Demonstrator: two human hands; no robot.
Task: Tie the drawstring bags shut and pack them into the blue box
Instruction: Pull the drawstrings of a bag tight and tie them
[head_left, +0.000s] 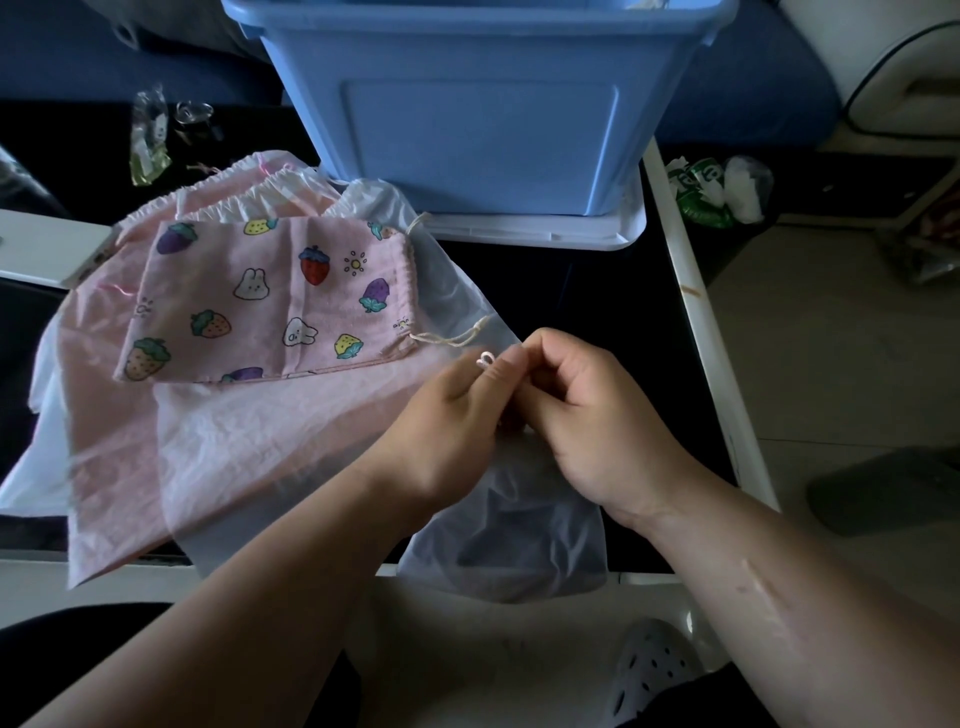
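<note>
A sheer white drawstring bag (509, 540) hangs over the table's near edge below my hands. My left hand (447, 415) and my right hand (587, 410) meet above its mouth, both pinching its white drawstring (485, 359), which shows a small loop between the fingertips. To the left lies a pink bag printed with strawberries and bunnies (270, 296), on top of a pile of pale pink and white bags (208, 447). The blue box (483, 114) stands open at the back of the table, on a white lid (540, 231).
The black table (597, 296) has a white rim on the right. A small clear packet (148, 140) and a metal ring lie at the back left. Crumpled wrappers (719, 189) sit on the floor to the right. A white perforated shoe (654, 670) shows at the bottom.
</note>
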